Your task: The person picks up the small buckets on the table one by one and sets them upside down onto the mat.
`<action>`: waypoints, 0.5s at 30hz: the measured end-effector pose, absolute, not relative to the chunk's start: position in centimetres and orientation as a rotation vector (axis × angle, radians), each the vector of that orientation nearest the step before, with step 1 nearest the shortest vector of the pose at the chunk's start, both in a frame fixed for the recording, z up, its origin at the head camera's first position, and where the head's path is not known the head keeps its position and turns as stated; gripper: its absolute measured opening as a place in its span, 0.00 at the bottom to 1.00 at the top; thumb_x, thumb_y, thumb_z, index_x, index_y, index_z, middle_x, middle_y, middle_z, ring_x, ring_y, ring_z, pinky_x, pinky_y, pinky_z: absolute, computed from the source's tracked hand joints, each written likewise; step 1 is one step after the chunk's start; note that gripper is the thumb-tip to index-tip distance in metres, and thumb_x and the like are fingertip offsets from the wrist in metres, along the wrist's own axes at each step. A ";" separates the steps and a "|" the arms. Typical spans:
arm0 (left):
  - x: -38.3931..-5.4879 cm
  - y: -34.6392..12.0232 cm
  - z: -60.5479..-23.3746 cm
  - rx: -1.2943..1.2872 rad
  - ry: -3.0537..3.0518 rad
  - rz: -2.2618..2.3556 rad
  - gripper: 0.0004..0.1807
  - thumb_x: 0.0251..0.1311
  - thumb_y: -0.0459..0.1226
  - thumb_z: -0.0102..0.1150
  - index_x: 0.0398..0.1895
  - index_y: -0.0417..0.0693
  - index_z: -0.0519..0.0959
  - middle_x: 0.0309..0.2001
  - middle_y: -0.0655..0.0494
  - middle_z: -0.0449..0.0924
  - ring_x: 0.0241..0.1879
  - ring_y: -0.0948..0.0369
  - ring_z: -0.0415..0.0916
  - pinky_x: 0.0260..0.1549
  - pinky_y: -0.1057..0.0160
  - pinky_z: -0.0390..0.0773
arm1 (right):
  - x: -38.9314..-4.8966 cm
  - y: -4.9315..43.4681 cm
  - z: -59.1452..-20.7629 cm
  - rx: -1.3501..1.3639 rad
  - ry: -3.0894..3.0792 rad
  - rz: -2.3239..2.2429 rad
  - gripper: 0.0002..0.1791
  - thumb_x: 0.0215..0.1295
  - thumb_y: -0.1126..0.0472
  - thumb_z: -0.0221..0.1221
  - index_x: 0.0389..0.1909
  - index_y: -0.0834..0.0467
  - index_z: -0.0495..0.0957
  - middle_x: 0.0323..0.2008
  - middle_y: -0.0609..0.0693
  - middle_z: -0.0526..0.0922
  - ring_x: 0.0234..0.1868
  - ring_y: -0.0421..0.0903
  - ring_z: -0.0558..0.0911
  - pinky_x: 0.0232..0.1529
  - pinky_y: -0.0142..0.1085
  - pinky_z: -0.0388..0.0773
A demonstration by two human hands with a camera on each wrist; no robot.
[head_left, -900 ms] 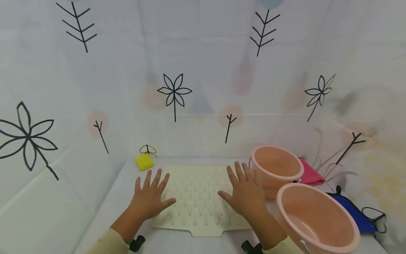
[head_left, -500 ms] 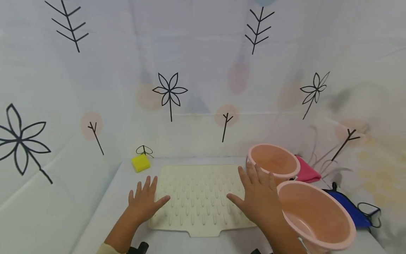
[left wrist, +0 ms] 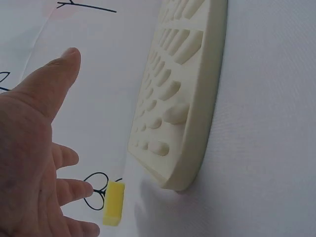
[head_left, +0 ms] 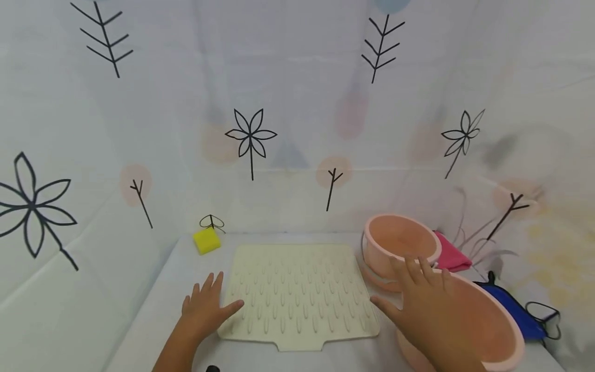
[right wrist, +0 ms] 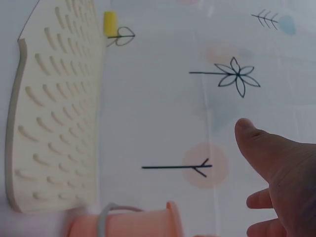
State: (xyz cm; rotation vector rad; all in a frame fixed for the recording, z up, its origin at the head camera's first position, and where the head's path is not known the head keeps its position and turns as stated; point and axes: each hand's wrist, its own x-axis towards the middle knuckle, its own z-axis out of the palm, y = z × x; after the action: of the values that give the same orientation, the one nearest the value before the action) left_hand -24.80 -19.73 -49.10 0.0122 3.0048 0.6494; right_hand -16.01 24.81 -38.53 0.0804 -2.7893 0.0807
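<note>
A cream washboard point(head_left: 297, 289) with rows of raised ribs lies flat on the white table, its short tab facing the near side. My left hand point(head_left: 202, 312), fingers spread and holding nothing, hovers by the board's near left edge. In the left wrist view that hand point(left wrist: 29, 138) stands apart from the board point(left wrist: 197, 123). My right hand point(head_left: 420, 305) is raised with straight fingers and overlaps the near pink bucket point(head_left: 495, 320) in the head view. Nothing is held in the right hand point(right wrist: 291, 182) in the right wrist view, either.
A second pink bucket point(head_left: 381, 258) stands behind the near one, to the right of the board. Behind it lies a red cloth point(head_left: 453, 256). A blue item with black cords point(head_left: 516, 312) sits at the right. A yellow block point(head_left: 206, 241) rests at the far left.
My right hand has moved right, from over the board to in front of the near bucket. The left hand has drawn back and left, off the board's edge. Board and buckets stay put.
</note>
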 end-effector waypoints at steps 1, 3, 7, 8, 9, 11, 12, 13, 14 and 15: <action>-24.8 -19.8 -49.2 0.014 3.003 0.652 0.62 0.57 0.73 0.61 0.83 0.43 0.54 0.81 0.31 0.49 0.76 0.21 0.43 0.67 0.17 0.47 | -15.7 25.3 -38.6 0.076 -2.775 0.041 0.57 0.58 0.21 0.62 0.74 0.61 0.69 0.73 0.71 0.67 0.76 0.73 0.61 0.73 0.75 0.49; -24.7 -19.8 -49.6 0.035 3.001 0.655 0.62 0.57 0.72 0.63 0.83 0.41 0.55 0.81 0.29 0.50 0.76 0.20 0.41 0.66 0.17 0.48 | -15.1 26.3 -38.8 0.098 -2.745 -0.041 0.52 0.57 0.23 0.64 0.67 0.62 0.74 0.69 0.69 0.73 0.73 0.71 0.66 0.71 0.73 0.57; -24.4 -20.1 -50.1 0.080 2.988 0.721 0.60 0.58 0.69 0.66 0.83 0.42 0.56 0.81 0.29 0.48 0.77 0.21 0.35 0.66 0.16 0.46 | -13.8 28.2 -40.0 0.131 -2.705 -0.088 0.50 0.54 0.21 0.64 0.62 0.58 0.76 0.64 0.63 0.78 0.70 0.66 0.69 0.79 0.65 0.48; -24.4 -20.2 -50.3 0.091 2.976 0.763 0.60 0.58 0.67 0.66 0.83 0.42 0.56 0.82 0.29 0.47 0.77 0.21 0.34 0.67 0.16 0.44 | -13.4 28.6 -40.3 0.120 -2.711 -0.074 0.52 0.53 0.19 0.63 0.64 0.57 0.76 0.66 0.62 0.77 0.71 0.65 0.69 0.82 0.63 0.38; -24.3 -20.4 -50.4 0.098 2.957 0.816 0.59 0.59 0.66 0.67 0.83 0.43 0.55 0.82 0.30 0.46 0.78 0.22 0.33 0.68 0.17 0.42 | -13.1 29.0 -40.7 0.109 -2.708 -0.072 0.55 0.52 0.17 0.62 0.67 0.56 0.75 0.67 0.61 0.77 0.71 0.63 0.69 0.83 0.58 0.30; -24.1 -20.5 -50.9 0.115 2.910 0.926 0.58 0.60 0.64 0.68 0.84 0.44 0.54 0.83 0.32 0.45 0.78 0.23 0.31 0.69 0.18 0.39 | -12.6 29.9 -41.4 0.049 -2.747 -0.012 0.62 0.51 0.13 0.57 0.74 0.56 0.71 0.71 0.63 0.74 0.73 0.64 0.66 0.78 0.47 0.12; -24.1 -20.6 -51.0 0.120 2.889 0.966 0.58 0.60 0.63 0.69 0.84 0.44 0.54 0.83 0.33 0.45 0.78 0.23 0.31 0.70 0.19 0.38 | -12.4 30.4 -41.7 0.035 -2.759 0.005 0.64 0.50 0.12 0.55 0.75 0.56 0.70 0.71 0.63 0.74 0.72 0.64 0.67 0.75 0.45 0.09; -24.1 -20.6 -51.2 0.126 2.872 1.000 0.58 0.60 0.62 0.69 0.84 0.44 0.53 0.83 0.33 0.45 0.79 0.24 0.31 0.70 0.20 0.37 | -12.3 30.8 -41.9 0.017 -2.777 0.019 0.65 0.49 0.11 0.54 0.76 0.57 0.69 0.72 0.63 0.74 0.72 0.64 0.67 0.77 0.51 0.10; -24.1 -20.6 -51.3 0.130 2.856 1.029 0.58 0.60 0.62 0.70 0.84 0.45 0.53 0.83 0.34 0.45 0.79 0.25 0.31 0.71 0.20 0.36 | -12.3 31.0 -42.1 -0.012 -2.807 0.039 0.67 0.48 0.10 0.53 0.76 0.57 0.69 0.71 0.64 0.73 0.71 0.65 0.67 0.75 0.54 0.09; -24.0 -20.7 -51.5 0.131 2.846 1.043 0.58 0.60 0.62 0.70 0.84 0.45 0.53 0.83 0.34 0.46 0.79 0.25 0.31 0.70 0.20 0.36 | -12.2 31.3 -42.2 -0.023 -2.825 0.058 0.67 0.48 0.11 0.54 0.76 0.57 0.68 0.71 0.64 0.74 0.69 0.66 0.68 0.75 0.59 0.10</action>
State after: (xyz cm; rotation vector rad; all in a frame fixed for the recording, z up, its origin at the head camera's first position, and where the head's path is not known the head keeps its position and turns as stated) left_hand -24.03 -20.67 -51.46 0.1306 2.8462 1.0429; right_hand -12.19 31.29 -42.18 -0.0228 -2.8250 0.0583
